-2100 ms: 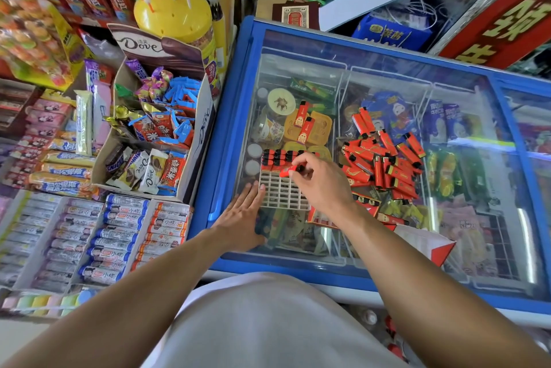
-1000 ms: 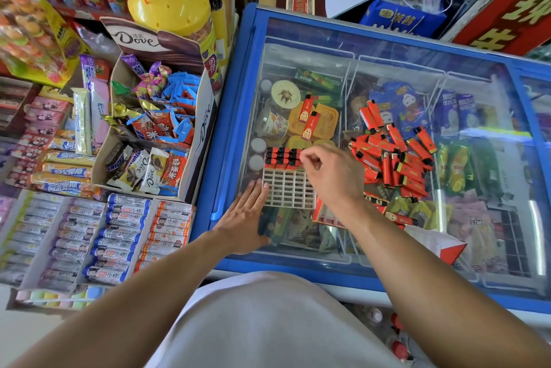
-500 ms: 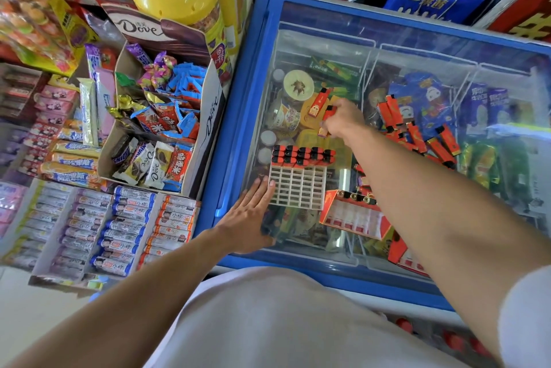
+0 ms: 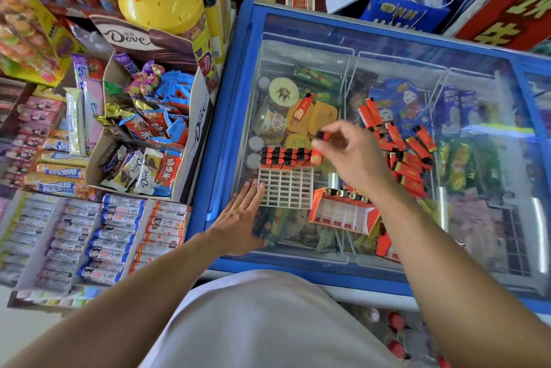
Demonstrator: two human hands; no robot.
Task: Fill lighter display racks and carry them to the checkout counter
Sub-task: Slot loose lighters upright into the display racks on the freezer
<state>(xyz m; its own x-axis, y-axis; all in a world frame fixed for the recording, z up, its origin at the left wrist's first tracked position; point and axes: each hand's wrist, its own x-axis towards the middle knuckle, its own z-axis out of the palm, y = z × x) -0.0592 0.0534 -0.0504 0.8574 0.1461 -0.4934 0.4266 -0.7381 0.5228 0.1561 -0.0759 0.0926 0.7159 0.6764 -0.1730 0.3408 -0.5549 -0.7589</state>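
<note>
White plastic grid rack (image 4: 285, 190) lying flat on the glass lid of a blue-framed chest freezer (image 4: 229, 141), far row filled with red lighters with black caps. Left hand (image 4: 242, 220) spread flat on the glass, fingertips touching the rack's near-left corner. Right hand (image 4: 353, 156) over the rack's far-right corner, pinching one red lighter (image 4: 319, 147), blurred, by thumb and fingers. Loose heap of red lighters (image 4: 399, 141) on the glass to the right; single red lighter (image 4: 303, 105) beyond the rack. Red cardboard tray (image 4: 343, 212) just beside the rack's right edge.
</note>
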